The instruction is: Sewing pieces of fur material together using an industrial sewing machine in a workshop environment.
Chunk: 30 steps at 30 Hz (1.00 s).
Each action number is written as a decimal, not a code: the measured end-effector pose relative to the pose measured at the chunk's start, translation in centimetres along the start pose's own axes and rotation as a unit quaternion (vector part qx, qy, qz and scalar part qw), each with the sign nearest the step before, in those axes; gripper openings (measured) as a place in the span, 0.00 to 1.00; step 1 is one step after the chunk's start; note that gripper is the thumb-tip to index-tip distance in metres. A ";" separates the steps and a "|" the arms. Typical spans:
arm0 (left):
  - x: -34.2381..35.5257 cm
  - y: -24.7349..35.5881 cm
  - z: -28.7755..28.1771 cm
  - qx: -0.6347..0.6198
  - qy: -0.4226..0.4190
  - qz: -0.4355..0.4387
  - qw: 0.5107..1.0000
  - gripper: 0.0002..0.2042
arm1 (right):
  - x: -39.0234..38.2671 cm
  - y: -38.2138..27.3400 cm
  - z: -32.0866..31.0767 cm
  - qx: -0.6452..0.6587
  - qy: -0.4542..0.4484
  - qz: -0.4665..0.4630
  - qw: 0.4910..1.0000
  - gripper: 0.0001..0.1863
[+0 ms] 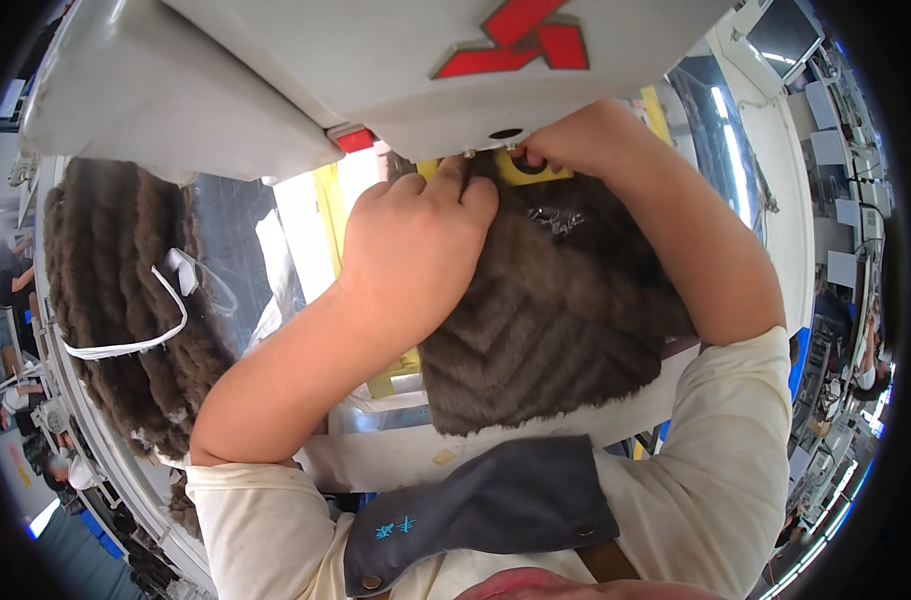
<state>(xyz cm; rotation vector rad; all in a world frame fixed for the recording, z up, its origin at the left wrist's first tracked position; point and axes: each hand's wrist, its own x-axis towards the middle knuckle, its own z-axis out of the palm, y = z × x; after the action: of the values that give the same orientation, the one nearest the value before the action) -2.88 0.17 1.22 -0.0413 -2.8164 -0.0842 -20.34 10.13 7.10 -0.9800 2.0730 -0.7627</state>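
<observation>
My left hand lies on a brown fur piece with its fingers curled at the fur's upper part, beneath the machine head. My right hand is closed at a yellow plate under the machine, its fingertips partly hidden, so what they hold is unclear. The fur has a chevron pile and a small silvery embroidered script near its top. The white machine head, with red emblems, covers the top of the view and hides whatever is directly below it.
A stack of brown fur pieces with a white strap lies at left. A pale table edge runs below the fur. Other people and rows of workstations show at both far sides.
</observation>
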 end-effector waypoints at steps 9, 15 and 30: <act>0.1 -0.2 -0.1 -0.017 -0.018 -0.012 1.000 0.08 | 1.0 3.7 1.2 -0.211 0.111 -0.237 0.942 0.07; -0.5 0.1 0.1 -0.040 -0.015 -0.039 0.998 0.10 | -3.2 4.7 1.7 -0.212 0.141 -0.249 0.934 0.11; -0.6 0.4 -0.1 -0.025 -0.016 -0.046 0.999 0.10 | -3.9 4.2 3.0 -0.287 0.089 -0.278 0.912 0.17</act>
<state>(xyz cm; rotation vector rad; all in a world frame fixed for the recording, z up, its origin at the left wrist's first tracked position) -2.30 0.55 1.16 0.0771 -2.8468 -0.1760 -17.87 14.93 3.66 -1.9502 2.2464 -0.5180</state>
